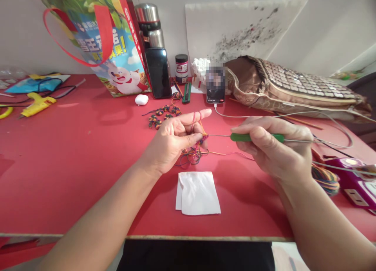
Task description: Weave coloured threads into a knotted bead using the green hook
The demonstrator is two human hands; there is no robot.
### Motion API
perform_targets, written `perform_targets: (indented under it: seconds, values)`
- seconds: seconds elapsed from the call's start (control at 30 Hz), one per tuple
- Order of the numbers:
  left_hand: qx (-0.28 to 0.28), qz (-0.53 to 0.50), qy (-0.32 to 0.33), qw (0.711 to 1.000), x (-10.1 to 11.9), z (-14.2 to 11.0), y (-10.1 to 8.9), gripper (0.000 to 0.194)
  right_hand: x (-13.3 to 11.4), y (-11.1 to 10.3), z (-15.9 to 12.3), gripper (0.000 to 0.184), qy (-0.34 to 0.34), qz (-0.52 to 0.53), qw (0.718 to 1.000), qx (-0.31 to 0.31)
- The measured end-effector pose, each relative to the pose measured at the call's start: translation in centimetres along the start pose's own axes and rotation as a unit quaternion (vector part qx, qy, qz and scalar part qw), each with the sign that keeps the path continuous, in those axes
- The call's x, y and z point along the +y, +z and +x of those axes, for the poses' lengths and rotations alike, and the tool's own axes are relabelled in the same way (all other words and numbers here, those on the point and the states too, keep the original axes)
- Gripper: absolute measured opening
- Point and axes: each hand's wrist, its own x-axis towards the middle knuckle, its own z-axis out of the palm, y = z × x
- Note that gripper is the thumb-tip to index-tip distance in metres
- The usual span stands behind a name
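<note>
Red tabletop point(73, 177): the surface backs onto a pale wall point(173, 12); clock directions run from the stitched piece.
White folded cloth point(199, 194): 6 o'clock, lying flat, apart from both hands.
Yarn ball point(326, 179): between 3 and 4 o'clock, partly behind the right forearm.
Loose yarn point(194, 156): 7 o'clock, in slack loops, perhaps so it can feed freely.
Right hand point(273, 149): 3 o'clock, gripping the green-handled hook point(241, 137) level, probably for fine control.
Left hand point(178, 136): 9 o'clock, pinching the stitched piece point(203, 138); yarn circles its extended index finger, likely for tension.
Finished-looking knots point(160, 112): 10 o'clock, set aside.
Lit phone point(216, 94): 12 o'clock, propped, presumably for viewing.
Lidded jar point(181, 69): between 11 and 12, contents untellable.
Brown bag point(246, 77): 2 o'clock, contents hidden.
Printed carrier bag point(129, 63): between 10 and 11, inside unseen.
</note>
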Motion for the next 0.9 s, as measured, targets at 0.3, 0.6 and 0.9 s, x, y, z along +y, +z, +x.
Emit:
perform_targets:
  seconds: [0.3, 0.6, 0.9]
  values:
    - [0.014, 0.009, -0.003, 1.000, 0.0, -0.1, 0.0, 0.021, 0.0, 0.0, -0.2, 0.018, 0.019, 0.012, 1.000, 0.020]
    - [0.015, 0.004, 0.010, 1.000, -0.4, -0.2, 0.5, 0.035, 0.3, 0.8, 0.1, 0.031, 0.088, 0.080, 0.992, 0.045]
    - [0.111, -0.035, 0.064, 0.991, -2.4, -0.1, 2.0, 0.038, 1.4, 3.6, 0.1, 0.037, 0.169, 0.200, 0.959, 0.108]
